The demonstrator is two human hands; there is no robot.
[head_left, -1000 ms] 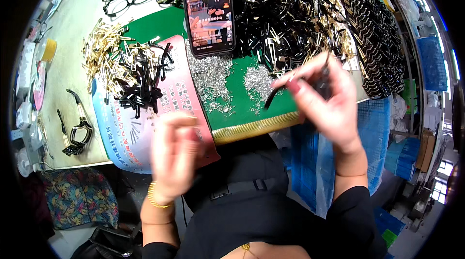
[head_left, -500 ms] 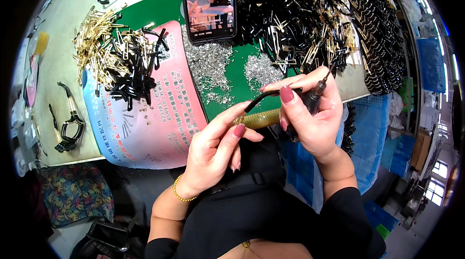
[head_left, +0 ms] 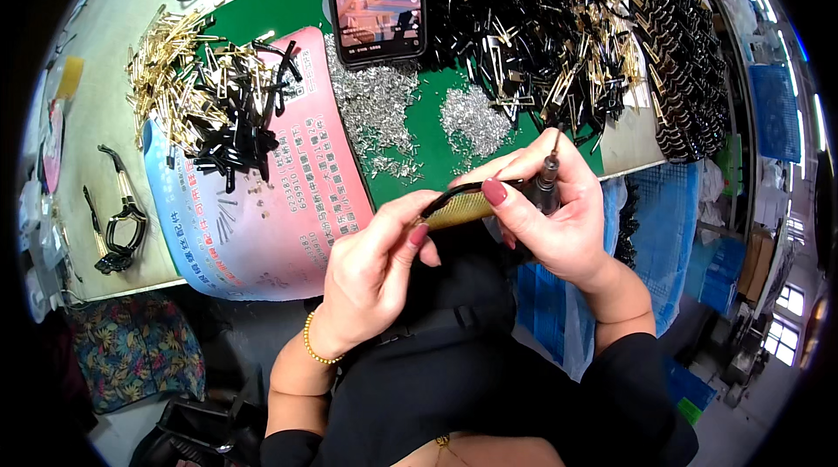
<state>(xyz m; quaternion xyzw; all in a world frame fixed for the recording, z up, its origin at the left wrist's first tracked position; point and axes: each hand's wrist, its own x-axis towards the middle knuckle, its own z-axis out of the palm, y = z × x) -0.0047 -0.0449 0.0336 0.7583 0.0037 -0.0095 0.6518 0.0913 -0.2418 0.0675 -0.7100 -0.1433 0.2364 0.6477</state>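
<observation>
Over the table's near edge, my left hand point(head_left: 375, 262) pinches one end of a curved black glasses temple point(head_left: 463, 191) between thumb and fingers. My right hand point(head_left: 559, 218) is closed on its other end, and a dark screwdriver point(head_left: 547, 181) is also held in that hand, its thin tip pointing up and away. Just below the temple lies a yellow, rough-textured rod point(head_left: 458, 210), partly covered by my fingers. Beyond my hands, small silver screws lie in a smaller heap point(head_left: 476, 122) and a larger heap point(head_left: 375, 109) on a green mat point(head_left: 441, 153).
A phone point(head_left: 380, 54) stands behind the screws. Black and gold temples point(head_left: 506, 22) pile up at the far right. Gold parts point(head_left: 161, 57) and black parts point(head_left: 231, 144) lie on a blue-pink printed mat point(head_left: 253, 266). Glasses frames point(head_left: 127, 227) rest at left; blue crates point(head_left: 659, 249) stand at right.
Both hands have shifted slightly left, carrying the temple with them. My left fingers have closed further around its end, and the screwdriver has moved a little left and nearer.
</observation>
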